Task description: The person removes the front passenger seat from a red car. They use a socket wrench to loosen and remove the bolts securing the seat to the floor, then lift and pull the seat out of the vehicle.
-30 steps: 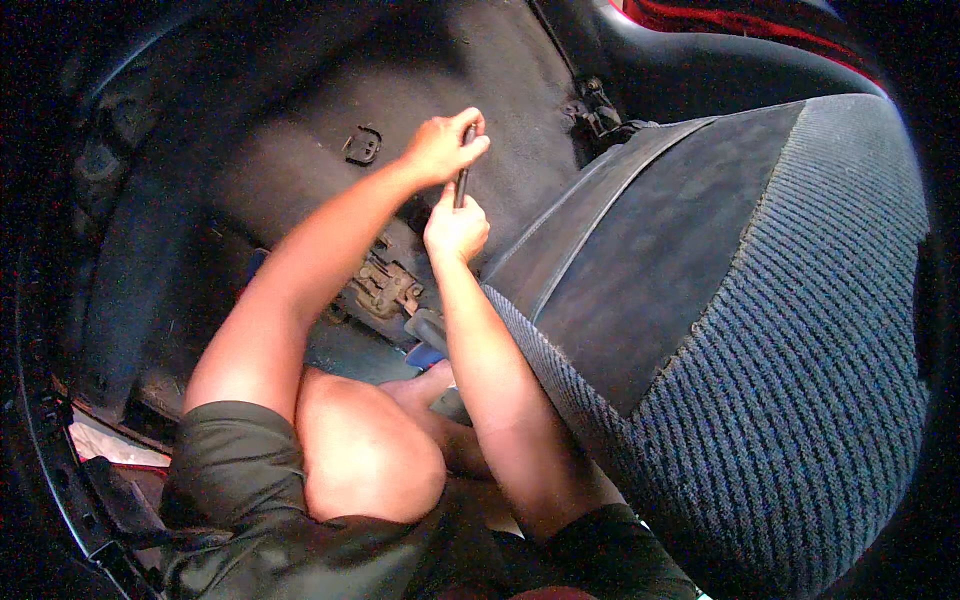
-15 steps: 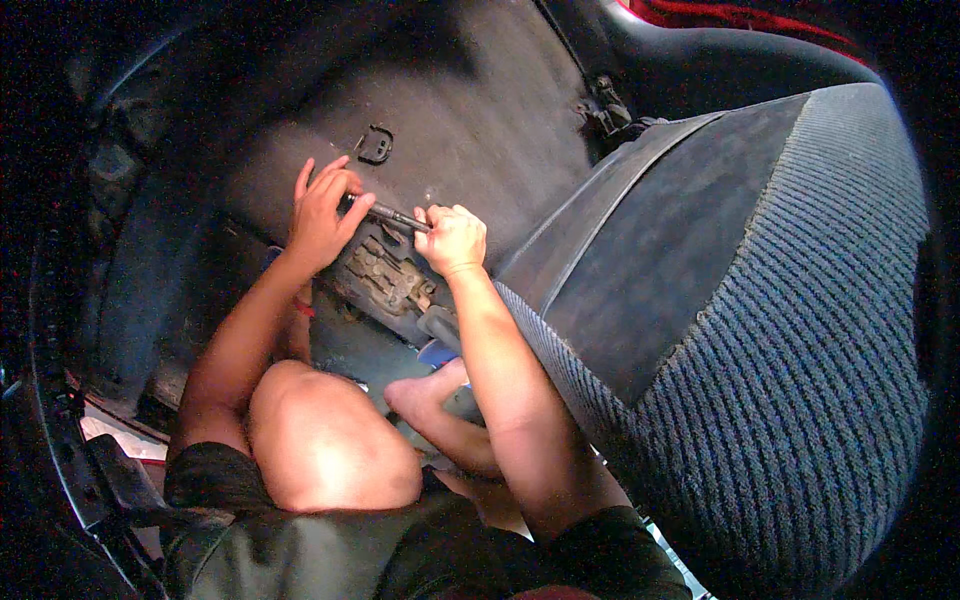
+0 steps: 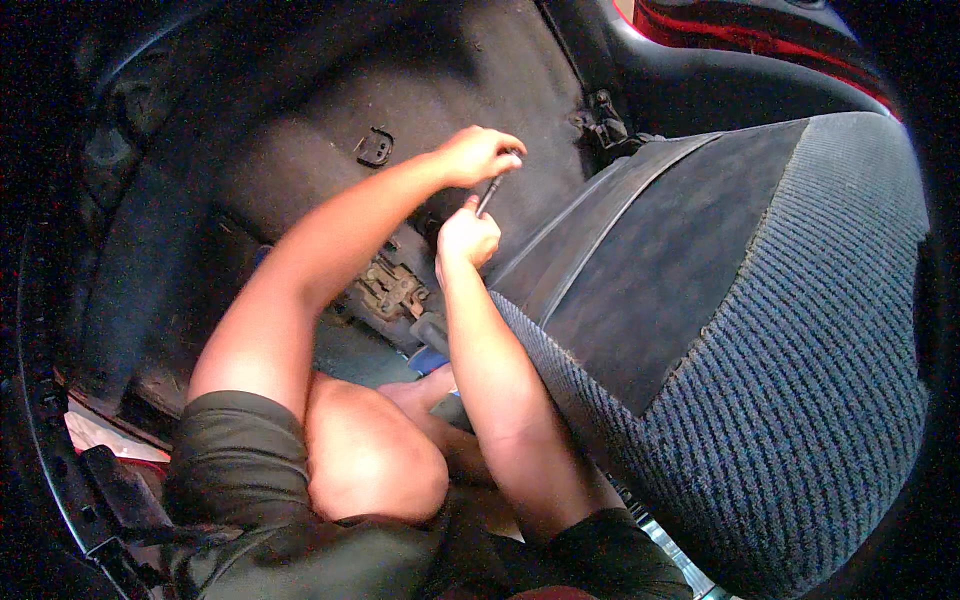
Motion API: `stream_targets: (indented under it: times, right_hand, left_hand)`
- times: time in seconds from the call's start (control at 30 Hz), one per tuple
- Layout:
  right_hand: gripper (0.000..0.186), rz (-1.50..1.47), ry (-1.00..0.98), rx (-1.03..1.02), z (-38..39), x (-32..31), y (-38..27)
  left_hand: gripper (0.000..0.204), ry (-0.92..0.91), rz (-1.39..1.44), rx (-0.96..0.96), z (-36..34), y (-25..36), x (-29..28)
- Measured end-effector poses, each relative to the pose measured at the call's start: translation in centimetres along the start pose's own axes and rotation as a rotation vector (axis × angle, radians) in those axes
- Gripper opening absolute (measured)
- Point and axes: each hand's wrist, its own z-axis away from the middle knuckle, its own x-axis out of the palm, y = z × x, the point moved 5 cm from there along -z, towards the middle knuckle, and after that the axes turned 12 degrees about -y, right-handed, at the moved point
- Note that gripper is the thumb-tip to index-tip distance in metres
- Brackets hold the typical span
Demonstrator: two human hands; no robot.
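Note:
A slim, dark metal rod, like a wrench handle, slants between my two hands above the dark car floor. My left hand reaches across to its far end, with the fingers curled over it. My right hand is closed around the near end, so what sits inside that grip is hidden. Below and left of my right hand, a dirty metal bracket or mechanism shows on the floor, partly covered by my left forearm.
To the right bulges a ribbed grey-blue seat with a dark side panel. A black clip-like fitting lies on the dark floor lining. Another black bracket sits near the far seat corner. My bent knee is below.
My left hand has swung right and away from me, turning the rod from lying crosswise to pointing away. My right hand stays closed near its place, shifting slightly right.

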Motion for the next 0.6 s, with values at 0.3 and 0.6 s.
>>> stream_targets:
  times: [0.3,0.6]
  right_hand:
    - [0.043,0.150,-0.072,-0.210,0.3,1.4,-1.4]
    - [0.039,0.296,-0.257,-0.424,0.5,1.9,-1.5]
  left_hand:
    - [0.030,0.170,-0.086,-0.025,2.3,-0.9,-3.5]
    - [0.029,0.278,-0.139,-0.082,6.6,-1.4,-5.8]
